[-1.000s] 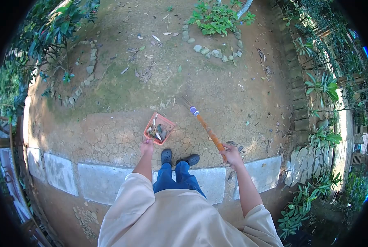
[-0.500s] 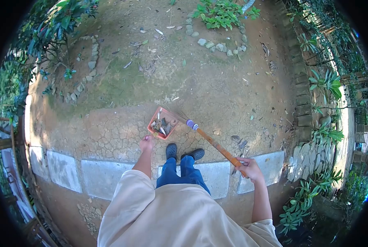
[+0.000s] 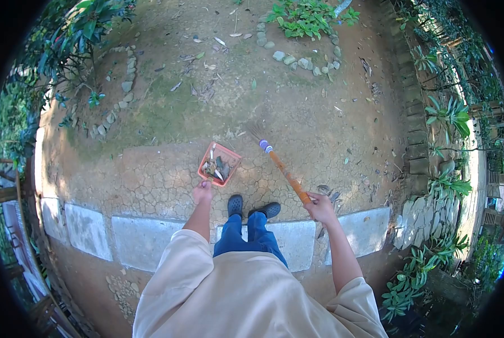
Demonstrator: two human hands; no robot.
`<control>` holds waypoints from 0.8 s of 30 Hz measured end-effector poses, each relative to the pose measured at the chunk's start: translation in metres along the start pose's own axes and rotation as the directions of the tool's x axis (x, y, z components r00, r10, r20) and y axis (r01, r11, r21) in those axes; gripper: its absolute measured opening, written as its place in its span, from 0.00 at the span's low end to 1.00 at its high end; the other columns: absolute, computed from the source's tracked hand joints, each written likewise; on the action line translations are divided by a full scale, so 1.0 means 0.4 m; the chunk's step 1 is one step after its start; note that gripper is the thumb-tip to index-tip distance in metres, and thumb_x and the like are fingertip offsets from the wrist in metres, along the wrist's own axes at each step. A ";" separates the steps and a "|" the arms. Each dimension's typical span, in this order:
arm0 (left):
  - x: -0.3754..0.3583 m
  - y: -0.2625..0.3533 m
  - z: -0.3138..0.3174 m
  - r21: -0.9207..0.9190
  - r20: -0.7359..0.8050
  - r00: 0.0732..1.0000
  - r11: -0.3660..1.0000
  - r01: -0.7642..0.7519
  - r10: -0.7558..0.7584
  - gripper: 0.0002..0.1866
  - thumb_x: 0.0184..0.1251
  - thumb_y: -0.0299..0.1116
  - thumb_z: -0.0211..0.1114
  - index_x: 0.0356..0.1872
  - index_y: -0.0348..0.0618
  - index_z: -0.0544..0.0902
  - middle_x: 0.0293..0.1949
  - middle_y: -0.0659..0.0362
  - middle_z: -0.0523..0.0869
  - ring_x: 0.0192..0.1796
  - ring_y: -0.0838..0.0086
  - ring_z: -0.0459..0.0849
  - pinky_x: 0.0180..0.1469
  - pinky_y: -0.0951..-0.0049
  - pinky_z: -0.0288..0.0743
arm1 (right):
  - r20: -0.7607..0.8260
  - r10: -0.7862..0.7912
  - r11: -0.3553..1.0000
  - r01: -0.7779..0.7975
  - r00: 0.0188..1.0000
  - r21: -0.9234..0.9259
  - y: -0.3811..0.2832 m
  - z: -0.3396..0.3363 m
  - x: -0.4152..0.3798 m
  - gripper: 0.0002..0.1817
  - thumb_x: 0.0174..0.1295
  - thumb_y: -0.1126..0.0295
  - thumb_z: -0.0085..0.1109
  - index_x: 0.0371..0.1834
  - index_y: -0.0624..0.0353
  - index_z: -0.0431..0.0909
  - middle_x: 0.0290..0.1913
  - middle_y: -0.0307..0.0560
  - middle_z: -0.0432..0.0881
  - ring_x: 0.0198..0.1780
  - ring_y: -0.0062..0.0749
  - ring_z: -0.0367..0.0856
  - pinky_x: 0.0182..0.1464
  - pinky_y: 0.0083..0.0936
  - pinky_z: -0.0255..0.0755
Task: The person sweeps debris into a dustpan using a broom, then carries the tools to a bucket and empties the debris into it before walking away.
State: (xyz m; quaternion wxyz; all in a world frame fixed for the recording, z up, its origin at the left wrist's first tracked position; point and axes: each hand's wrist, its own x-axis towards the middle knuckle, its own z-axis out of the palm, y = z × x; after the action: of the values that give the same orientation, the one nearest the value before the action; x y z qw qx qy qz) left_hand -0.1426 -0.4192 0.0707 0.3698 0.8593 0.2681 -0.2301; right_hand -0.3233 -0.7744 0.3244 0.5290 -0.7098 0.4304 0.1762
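Note:
Closed around the near end of a red dustpan (image 3: 236, 165), my left hand (image 3: 203, 192) is left of my feet. Dry leaves and other debris (image 3: 218, 168) lie inside the dustpan. My right hand (image 3: 321, 208) grips the wooden handle of a broom (image 3: 285, 172), which slants up and to the left. Purple and white bands circle the broom near its thin bristles (image 3: 256, 132). The bristles are above and right of the dustpan, apart from it, over the soil near a small pale leaf (image 3: 241, 134).
Pale paving slabs (image 3: 145, 242) run across behind my dark clogs (image 3: 235, 205). Stones ring a green plant (image 3: 302, 22) ahead, and another stone border (image 3: 127, 86) curves at the left. Fallen leaves (image 3: 205, 90) dot the soil. A low edging (image 3: 417, 135) and plants line the right side.
The broom and my right hand have moved forward and left, and the bristles have left the dustpan's edge. The dustpan has shifted slightly left with my left hand.

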 end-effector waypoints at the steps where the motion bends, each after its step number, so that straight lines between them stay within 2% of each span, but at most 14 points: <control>1: 0.013 -0.006 0.013 0.017 -0.012 1.000 1.000 0.000 0.001 0.21 0.63 0.52 0.63 0.54 0.61 0.88 0.46 0.51 0.90 0.50 0.56 0.88 0.53 0.59 0.80 | 0.037 0.009 1.000 -0.008 0.999 -0.013 -0.007 -0.004 -0.004 0.30 0.55 0.74 0.66 0.65 0.69 0.77 0.23 0.43 0.81 0.16 0.21 0.72 0.19 0.23 0.64; 4: 0.030 -0.028 0.033 0.051 -0.034 0.999 0.998 -0.025 0.027 0.21 0.63 0.53 0.63 0.54 0.63 0.88 0.45 0.51 0.90 0.49 0.56 0.88 0.53 0.59 0.80 | 0.105 0.086 0.996 -0.081 0.991 -0.046 -0.002 -0.065 -0.071 0.30 0.55 0.76 0.66 0.65 0.69 0.77 0.24 0.43 0.82 0.17 0.20 0.71 0.18 0.23 0.63; 9: 0.000 -0.030 0.025 -0.002 -0.027 0.996 0.996 -0.084 0.084 0.21 0.62 0.54 0.63 0.52 0.61 0.89 0.42 0.51 0.90 0.46 0.55 0.88 0.50 0.57 0.79 | 0.094 0.139 0.990 -0.142 0.986 0.023 0.010 -0.115 -0.212 0.32 0.53 0.80 0.68 0.65 0.72 0.75 0.28 0.45 0.85 0.16 0.19 0.70 0.17 0.20 0.61; 14: -0.024 -0.035 0.032 0.023 -0.033 0.990 0.990 -0.140 0.140 0.20 0.60 0.54 0.65 0.46 0.56 0.90 0.37 0.50 0.89 0.41 0.55 0.88 0.46 0.57 0.78 | 0.024 0.135 0.984 -0.137 0.990 0.116 0.059 -0.128 -0.251 0.33 0.53 0.79 0.69 0.65 0.72 0.74 0.29 0.47 0.86 0.16 0.19 0.70 0.18 0.20 0.62; 19: -0.082 -0.011 0.033 0.031 -0.085 0.982 0.986 -0.167 0.169 0.19 0.60 0.54 0.64 0.45 0.57 0.90 0.37 0.50 0.89 0.42 0.53 0.87 0.46 0.56 0.78 | -0.075 0.118 0.960 -0.095 0.990 0.263 0.126 -0.113 -0.264 0.34 0.54 0.79 0.66 0.68 0.72 0.72 0.33 0.51 0.88 0.17 0.21 0.72 0.18 0.21 0.65; 20: -0.092 -0.004 0.031 0.033 -0.092 0.980 0.984 -0.175 0.177 0.19 0.60 0.54 0.64 0.45 0.58 0.90 0.38 0.49 0.89 0.42 0.53 0.87 0.46 0.56 0.78 | -0.102 0.123 0.955 -0.089 0.987 0.283 0.137 -0.109 -0.265 0.33 0.54 0.78 0.67 0.67 0.71 0.73 0.30 0.48 0.85 0.17 0.21 0.72 0.18 0.22 0.63; 22: -0.100 0.033 0.022 0.156 -0.042 0.988 0.978 -0.139 0.147 0.19 0.60 0.54 0.64 0.45 0.58 0.90 0.39 0.49 0.89 0.44 0.53 0.87 0.47 0.55 0.78 | -0.149 0.135 0.944 -0.082 0.980 0.319 0.139 -0.102 -0.262 0.33 0.54 0.77 0.68 0.66 0.70 0.74 0.24 0.41 0.81 0.16 0.21 0.71 0.16 0.23 0.59; 24: -0.099 0.051 0.024 0.225 -0.019 0.990 0.966 -0.131 0.139 0.19 0.60 0.54 0.63 0.45 0.59 0.90 0.39 0.49 0.89 0.45 0.53 0.88 0.48 0.55 0.79 | -0.164 0.145 0.951 -0.092 0.976 0.295 0.143 -0.101 -0.258 0.32 0.54 0.79 0.65 0.66 0.72 0.73 0.30 0.47 0.85 0.17 0.22 0.72 0.17 0.22 0.63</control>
State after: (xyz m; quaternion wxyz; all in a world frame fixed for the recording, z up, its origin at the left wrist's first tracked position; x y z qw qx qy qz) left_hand -0.1613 -0.4500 0.0986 0.2811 0.9154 0.1879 -0.2183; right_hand -0.4355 -0.7710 0.3783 0.5726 -0.6118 0.5402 0.0776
